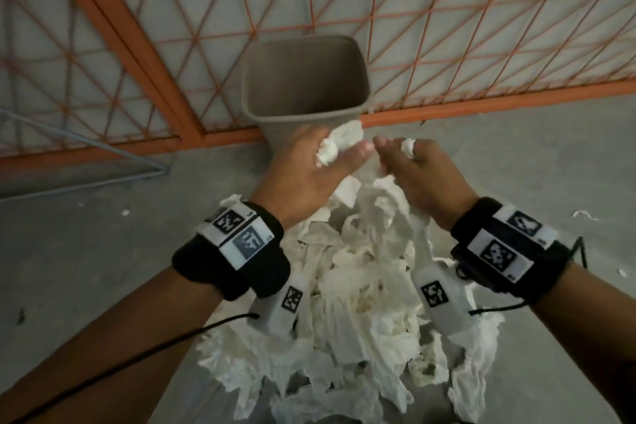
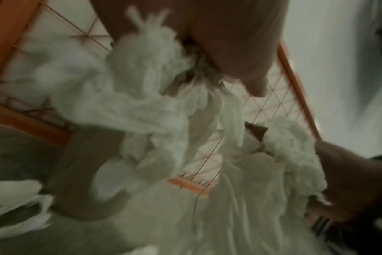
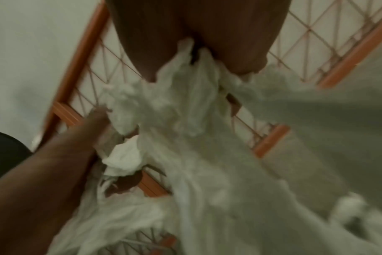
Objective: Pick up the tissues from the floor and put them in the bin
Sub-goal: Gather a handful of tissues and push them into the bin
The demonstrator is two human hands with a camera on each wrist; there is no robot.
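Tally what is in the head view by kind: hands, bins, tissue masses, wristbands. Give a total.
Hands: 2, the left hand and the right hand
Bin: 1
Tissue bundle, gripped by both hands: 1
Black wristbands: 2
Total: 6

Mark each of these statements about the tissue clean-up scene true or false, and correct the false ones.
1. Both hands grip tissue. True: the left hand and the right hand each hold part of the tissues, which hang below them.
2. The bin is lying on its side. False: the bin stands upright with its mouth open.
3. The bin stands against an orange mesh fence. True.
4. The bin is already full of tissues. False: no tissue shows inside it.
5. Small white scraps lie on the floor. True.
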